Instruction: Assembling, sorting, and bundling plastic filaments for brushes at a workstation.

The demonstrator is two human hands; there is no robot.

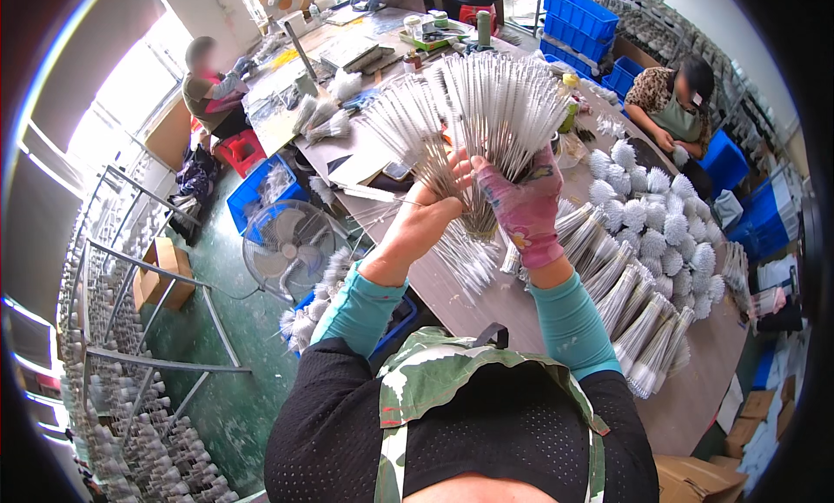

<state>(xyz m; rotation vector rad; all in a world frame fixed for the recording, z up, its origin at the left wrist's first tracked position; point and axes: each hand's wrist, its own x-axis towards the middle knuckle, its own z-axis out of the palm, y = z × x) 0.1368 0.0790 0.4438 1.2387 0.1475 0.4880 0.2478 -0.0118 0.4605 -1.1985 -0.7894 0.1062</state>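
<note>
Long grey worktable [486, 303], running from lower right away to the upper left, crowded nearly end to end. Held up above its near stretch: a fanned bunch of white wire-stemmed tube brushes [473, 112], stems gathered low, bristle ends spread wide. Bare left hand [426, 212] closed on the stems from the left; right hand [521, 203] in a pink patterned glove, wrapped round the same stems from the right, both hands touching the bunch. On the table to the right, bundled brushes [638, 316] laid in rows, with fluffy white bristle heads [660, 221] packed just beyond them. Farther along, papers, bottles and more loose brushes. Green floor [234, 399] at left, with a floor fan [287, 242], a blue crate [256, 190], a cardboard box [165, 273] and metal racks [130, 355] beside bright windows. Stacked blue bins [578, 16] at the far end. One seated person [213, 86] at upper left, another person [673, 99] bent over the table at upper right.
</note>
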